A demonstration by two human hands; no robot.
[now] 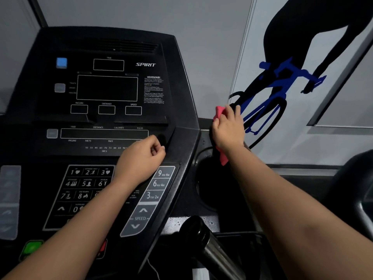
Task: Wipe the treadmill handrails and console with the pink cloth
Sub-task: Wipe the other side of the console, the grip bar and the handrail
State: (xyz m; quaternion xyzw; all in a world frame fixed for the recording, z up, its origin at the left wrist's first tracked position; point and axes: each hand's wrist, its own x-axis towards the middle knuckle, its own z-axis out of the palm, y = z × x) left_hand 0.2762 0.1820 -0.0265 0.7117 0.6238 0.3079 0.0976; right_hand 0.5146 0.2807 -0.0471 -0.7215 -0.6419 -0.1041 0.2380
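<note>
The black treadmill console [105, 91] fills the left and middle of the view, with dark displays and a keypad. My right hand [229, 129] holds the pink cloth [219, 113] against the console's right side, above the round cup holder [207, 184]. The cloth shows above and below my palm. My left hand [141, 158] rests on the console face beside the speed buttons [161, 183], its fingers loosely curled and holding nothing. A black handrail grip [203, 237] juts up at the bottom centre.
A wall poster with a black and blue cyclist figure [282, 81] hangs right behind the console. A green button [32, 248] and a red one sit at the console's lower left. A dark curved bar [361, 190] shows at the right edge.
</note>
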